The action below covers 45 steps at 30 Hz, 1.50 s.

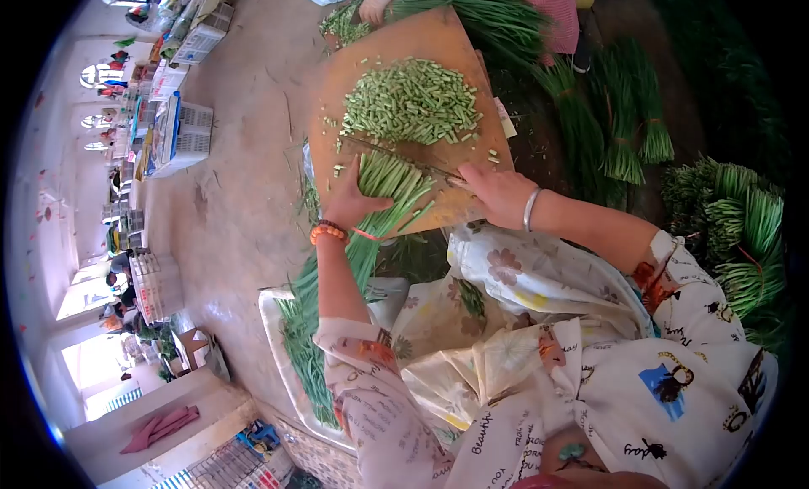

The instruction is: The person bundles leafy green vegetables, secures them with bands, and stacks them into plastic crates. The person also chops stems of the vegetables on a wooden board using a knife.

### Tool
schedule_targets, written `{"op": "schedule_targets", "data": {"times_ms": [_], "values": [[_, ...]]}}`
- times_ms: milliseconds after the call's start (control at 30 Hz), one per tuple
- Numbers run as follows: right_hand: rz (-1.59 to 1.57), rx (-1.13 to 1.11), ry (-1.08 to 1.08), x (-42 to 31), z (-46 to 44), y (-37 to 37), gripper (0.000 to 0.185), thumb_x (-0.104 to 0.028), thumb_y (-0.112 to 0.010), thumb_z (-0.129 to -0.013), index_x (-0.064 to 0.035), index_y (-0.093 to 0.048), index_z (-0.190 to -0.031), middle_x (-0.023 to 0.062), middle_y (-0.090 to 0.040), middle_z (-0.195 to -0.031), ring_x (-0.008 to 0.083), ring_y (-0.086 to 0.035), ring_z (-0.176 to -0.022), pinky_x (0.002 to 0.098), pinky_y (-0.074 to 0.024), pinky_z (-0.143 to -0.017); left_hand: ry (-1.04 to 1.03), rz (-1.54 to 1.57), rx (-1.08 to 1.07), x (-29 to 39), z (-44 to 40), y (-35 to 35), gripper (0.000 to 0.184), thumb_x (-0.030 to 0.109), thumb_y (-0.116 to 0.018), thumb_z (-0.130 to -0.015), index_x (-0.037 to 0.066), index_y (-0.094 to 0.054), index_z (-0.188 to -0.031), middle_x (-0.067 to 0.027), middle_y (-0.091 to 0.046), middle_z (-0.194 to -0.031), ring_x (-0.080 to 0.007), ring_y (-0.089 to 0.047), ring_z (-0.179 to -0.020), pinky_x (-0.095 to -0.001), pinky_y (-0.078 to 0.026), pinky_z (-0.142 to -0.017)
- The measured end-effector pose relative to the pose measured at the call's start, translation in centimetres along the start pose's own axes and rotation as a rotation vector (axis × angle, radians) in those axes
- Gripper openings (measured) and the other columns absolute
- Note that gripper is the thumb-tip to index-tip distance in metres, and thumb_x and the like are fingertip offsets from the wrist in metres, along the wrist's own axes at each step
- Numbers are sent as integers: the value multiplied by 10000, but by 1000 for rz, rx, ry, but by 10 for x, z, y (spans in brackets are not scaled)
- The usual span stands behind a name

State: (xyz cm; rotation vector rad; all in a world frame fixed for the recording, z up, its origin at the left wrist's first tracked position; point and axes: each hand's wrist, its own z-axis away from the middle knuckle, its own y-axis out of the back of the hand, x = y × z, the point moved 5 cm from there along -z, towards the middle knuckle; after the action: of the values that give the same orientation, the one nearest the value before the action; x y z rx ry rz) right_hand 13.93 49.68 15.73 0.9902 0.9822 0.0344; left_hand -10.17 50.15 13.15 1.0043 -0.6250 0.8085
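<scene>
My right hand (pixel 501 196), with a silver bangle at the wrist, is closed on the handle of a knife (pixel 403 159). Its dark blade lies across the cut ends of a bunch of long green chive-like stalks (pixel 389 186). Pressed over that bunch is my left hand (pixel 352 201), wearing an orange bead bracelet, thumb and fingers around the stalks. Both hands are at the near edge of a wooden cutting board (pixel 333 89). Just beyond the blade, a pile of short cut stalk pieces (pixel 413 101) covers the board's middle. The stalks' leafy ends hang toward me.
A white tub (pixel 271 308) below my left arm holds long green leaves. Bundled greens lie at right (pixel 746 236) and upper right (pixel 622 110). Across the board, another person's hand (pixel 372 7) is beside more greens. White crates (pixel 187 131) stand at left.
</scene>
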Motion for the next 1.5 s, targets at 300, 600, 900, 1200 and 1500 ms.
{"op": "schedule_targets", "data": {"times_ms": [300,600,900,1200,1500], "values": [[-153,-40,-114,-2,-4,1,281,-101,-453,-757,-21,-302,-980,218,-538,-803,385,-531,-750,456,-413,-640,-5,-1067,680,45,34,-59,1077,390,-740,-470,-32,-152,-1267,-175,-353,-1186,-325,-325,-1119,-440,-279,-900],[-13,25,-174,-17,29,15,343,-127,-459,-775,-18,-291,-1054,226,-524,-850,385,-533,-712,452,-433,-600,106,-1017,566,45,1,-19,642,366,-743,-480,20,-440,-928,-131,-489,-952,-288,-490,-907,-372,-395,-796],[26,32,-88,-17,18,2,338,-123,-459,-775,-9,-292,-1045,229,-528,-821,390,-533,-694,459,-431,-591,251,-748,263,40,-8,-7,647,356,-741,-482,16,-433,-938,-173,-539,-954,-312,-543,-868,-380,-453,-726],[20,-170,-240,-14,5,4,347,-202,-451,-791,-1,-297,-1030,239,-546,-747,407,-533,-712,474,-416,-624,222,-795,259,43,-8,-10,615,349,-733,-490,16,-430,-909,-160,-543,-917,-317,-548,-834,-376,-458,-706],[75,-249,-226,-13,-15,6,290,-218,-439,-799,40,-366,-910,254,-555,-809,383,-546,-770,431,-424,-681,94,-821,387,42,-5,-14,556,294,-728,-491,10,-439,-872,-157,-548,-835,-315,-553,-773,-382,-466,-647]]}}
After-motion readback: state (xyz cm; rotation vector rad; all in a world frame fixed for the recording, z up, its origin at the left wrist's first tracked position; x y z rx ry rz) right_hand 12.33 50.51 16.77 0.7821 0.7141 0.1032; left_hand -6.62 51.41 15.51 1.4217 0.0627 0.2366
